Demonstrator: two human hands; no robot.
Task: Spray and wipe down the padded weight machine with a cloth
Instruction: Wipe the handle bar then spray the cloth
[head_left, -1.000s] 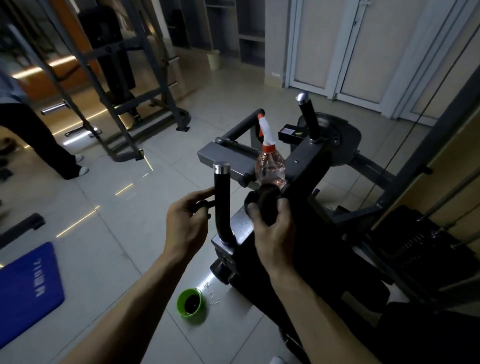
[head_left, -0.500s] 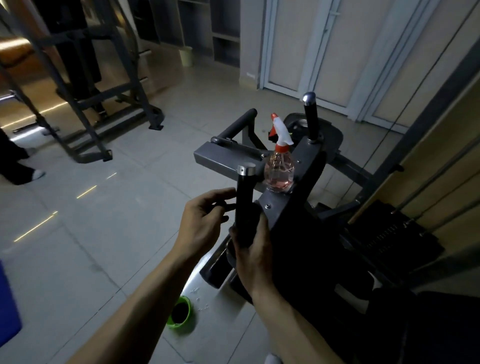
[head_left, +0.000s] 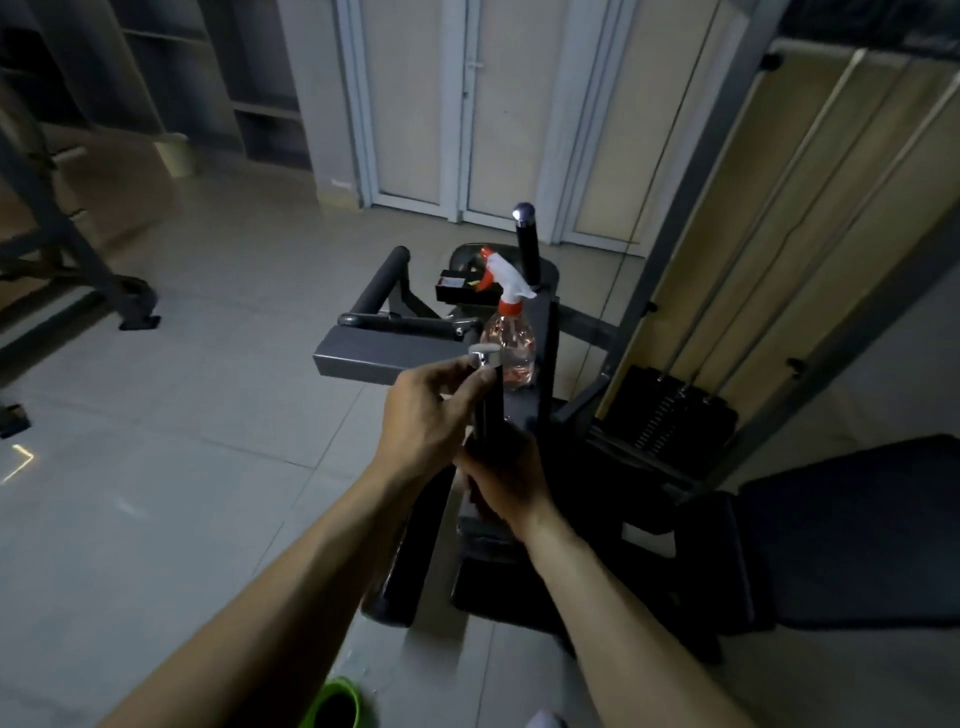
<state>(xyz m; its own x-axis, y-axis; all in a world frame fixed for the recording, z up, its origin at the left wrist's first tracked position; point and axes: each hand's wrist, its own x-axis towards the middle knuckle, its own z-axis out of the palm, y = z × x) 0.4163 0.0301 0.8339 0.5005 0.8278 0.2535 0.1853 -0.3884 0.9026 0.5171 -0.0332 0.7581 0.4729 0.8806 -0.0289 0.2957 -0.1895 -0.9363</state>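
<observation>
The dark grey weight machine (head_left: 358, 358) stands in front of me with two upright black handles. My left hand (head_left: 426, 415) pinches the near handle (head_left: 488, 400) just under its chrome cap. My right hand (head_left: 506, 473) wraps round the lower part of the same handle. A dark cloth lies under its palm and is hard to make out. A clear spray bottle (head_left: 509, 343) with pink liquid and a white and red trigger stands on the machine, behind the handle. The far handle (head_left: 527, 244) rises behind the bottle. A black seat pad (head_left: 857, 519) lies at the right.
A black roller pad (head_left: 382, 283) sticks out at the machine's far left. The weight stack (head_left: 670, 410) and its guide rods stand at the right. A green cup (head_left: 337, 706) sits on the tiled floor by my left arm. Another machine's frame (head_left: 78, 260) stands far left.
My view has swung right and closer to the machine. My left hand rose to the near handle's top. My right hand moved from the frame onto that handle's lower part.
</observation>
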